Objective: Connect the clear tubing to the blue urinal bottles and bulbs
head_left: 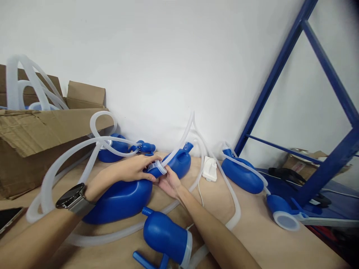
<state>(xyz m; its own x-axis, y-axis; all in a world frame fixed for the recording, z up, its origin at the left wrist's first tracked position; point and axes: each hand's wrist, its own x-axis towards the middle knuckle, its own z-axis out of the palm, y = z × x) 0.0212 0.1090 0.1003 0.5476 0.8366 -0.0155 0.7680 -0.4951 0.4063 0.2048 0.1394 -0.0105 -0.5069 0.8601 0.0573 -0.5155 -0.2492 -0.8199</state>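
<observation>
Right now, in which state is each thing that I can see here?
Left hand: gripping the bottle neck.
Right hand: pinching the hose end.
Cardboard box: open, hoses inside.
Funnel: lying on its side.
Phone: screen dark.

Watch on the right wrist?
No, the watch sits on the left wrist; the right hand and its forearm are bare.

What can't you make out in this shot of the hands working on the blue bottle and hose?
Head view:
- Bottle mouth: the left hand and right hand cover the hose joint.
- Cardboard box: contents hidden by its flaps.
- Phone: cut off by the left edge.
- Funnel piece: its handle runs past the bottom edge.
</observation>
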